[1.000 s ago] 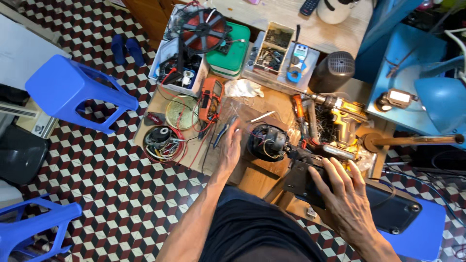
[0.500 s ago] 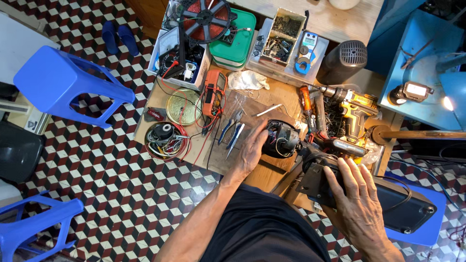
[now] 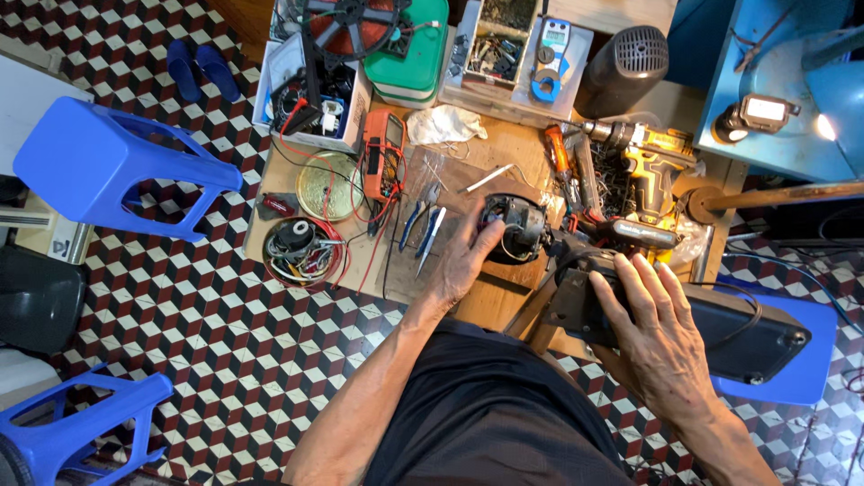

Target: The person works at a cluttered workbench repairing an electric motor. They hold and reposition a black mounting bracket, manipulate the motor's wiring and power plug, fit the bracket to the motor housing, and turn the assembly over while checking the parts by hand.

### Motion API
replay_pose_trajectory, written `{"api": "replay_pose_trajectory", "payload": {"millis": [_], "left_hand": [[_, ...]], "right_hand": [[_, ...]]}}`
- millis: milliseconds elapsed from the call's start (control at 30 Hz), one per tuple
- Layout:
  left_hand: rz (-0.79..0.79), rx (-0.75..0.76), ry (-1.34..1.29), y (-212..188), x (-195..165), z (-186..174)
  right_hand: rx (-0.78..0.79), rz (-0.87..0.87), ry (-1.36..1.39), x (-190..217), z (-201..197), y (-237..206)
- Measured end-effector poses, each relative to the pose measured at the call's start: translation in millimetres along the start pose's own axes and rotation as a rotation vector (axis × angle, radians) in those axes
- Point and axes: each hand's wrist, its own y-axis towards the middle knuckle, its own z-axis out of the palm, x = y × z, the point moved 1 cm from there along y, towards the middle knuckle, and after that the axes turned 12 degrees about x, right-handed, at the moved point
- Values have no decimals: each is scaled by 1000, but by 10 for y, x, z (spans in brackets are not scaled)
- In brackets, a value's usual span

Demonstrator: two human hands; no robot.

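I am observing the left hand [image 3: 461, 265] lying flat on the wooden desk [image 3: 504, 297], fingers loosely spread, with the fingertips touching the near edge of a small exposed electric motor [image 3: 511, 227]; it is pressing against the motor rather than closing round it. The right hand [image 3: 655, 324] is resting palm-down, fingers extended and slightly apart, on a black plastic housing [image 3: 720, 333] that is lying partly over a blue stool [image 3: 814, 346]; I cannot tell whether the fingers are curling under its edge. The motor is sitting just beyond the left hand's fingertips and well to the left of the right hand. Just left of the left hand, blue-handled pliers [image 3: 416, 220] are lying on the desk, and farther out an orange multimeter [image 3: 382, 164] with red leads. Beyond the right hand, a yellow cordless drill [image 3: 650, 164] is lying among loose screws, with an orange-handled screwdriver [image 3: 560, 157] beside it.
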Motion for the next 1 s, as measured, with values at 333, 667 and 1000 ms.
{"api": "replay_pose_trajectory", "payload": {"millis": [333, 667, 1000], "left_hand": [[27, -327, -182, -394, 312, 552], [181, -486, -225, -194, 741, 700], [218, -555, -61, -182, 538, 571]], "right_hand": [[-72, -61, 1, 37, -29, 15], [-74, -73, 0, 4, -5, -26], [-86, -80, -4, -35, 7, 8]]}}
